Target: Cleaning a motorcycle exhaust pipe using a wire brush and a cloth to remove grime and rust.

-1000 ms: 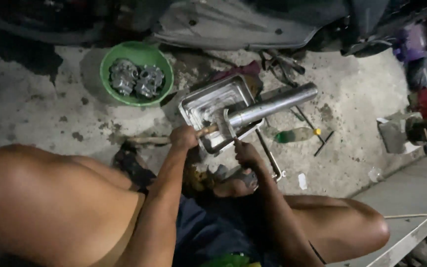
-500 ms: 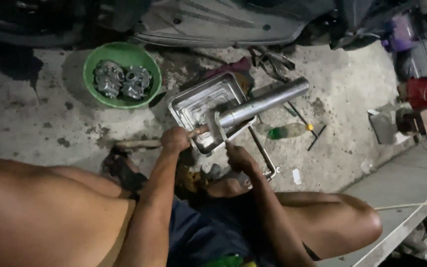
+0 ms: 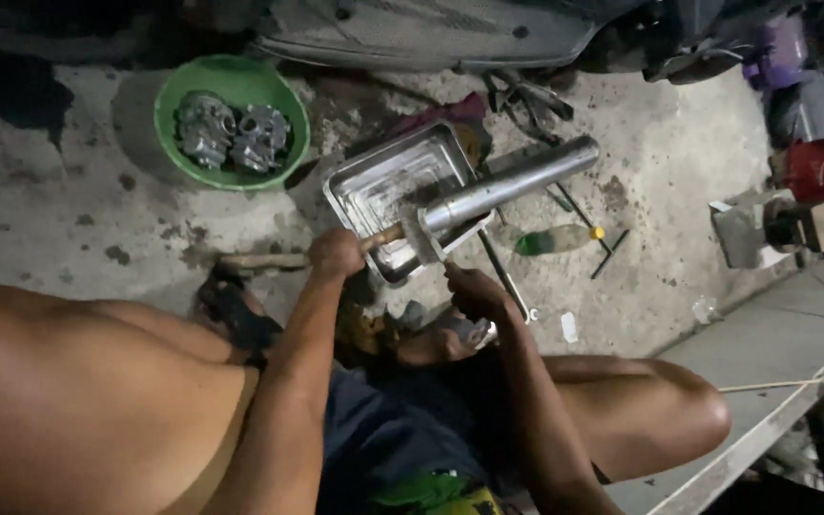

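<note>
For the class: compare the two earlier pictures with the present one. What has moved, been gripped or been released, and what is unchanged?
Little has changed. The view has shifted slightly, so everything sits a bit differently in the picture. The left hand still grips the wooden handle at the end of the metal tube, and the right hand stays just below that end. Nothing was released. The metal tray and green bowl lie as before.

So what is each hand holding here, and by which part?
Left hand grips a wooden handle at the metal tube's near end. Right hand holds that end's flange; exact grip unclear.
</note>
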